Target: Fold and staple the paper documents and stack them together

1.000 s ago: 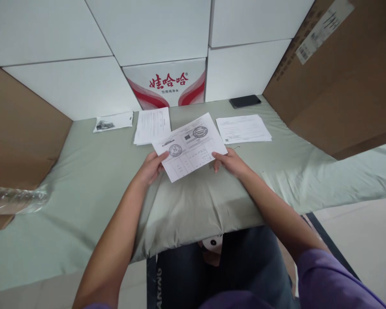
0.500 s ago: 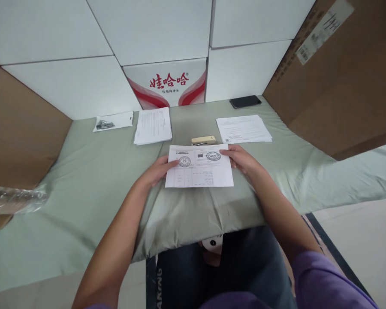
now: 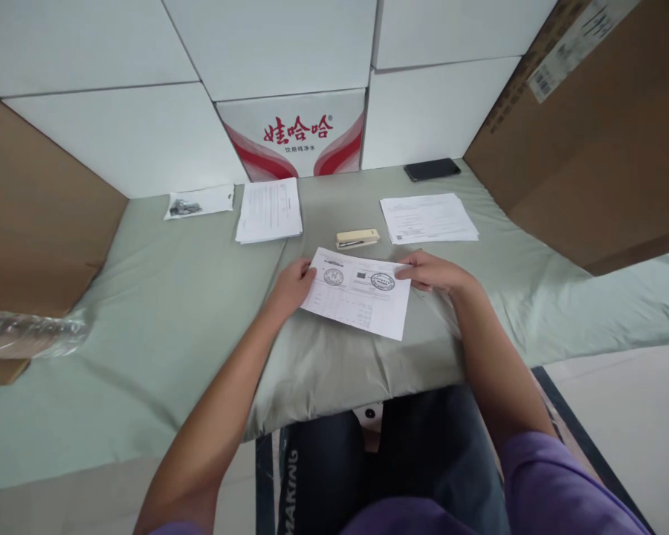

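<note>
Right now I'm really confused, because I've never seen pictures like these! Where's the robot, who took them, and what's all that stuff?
There's no robot here, just a person using two bare hands. The camera is worn on the person's head, looking forward and down, so you see almost what they see. The left hand and right hand hold a stamped paper by its sides. Just beyond it, on the green cloth, lies a cream stapler. Farther back are a left pile of papers, a right pile of papers and a dark phone.
</note>
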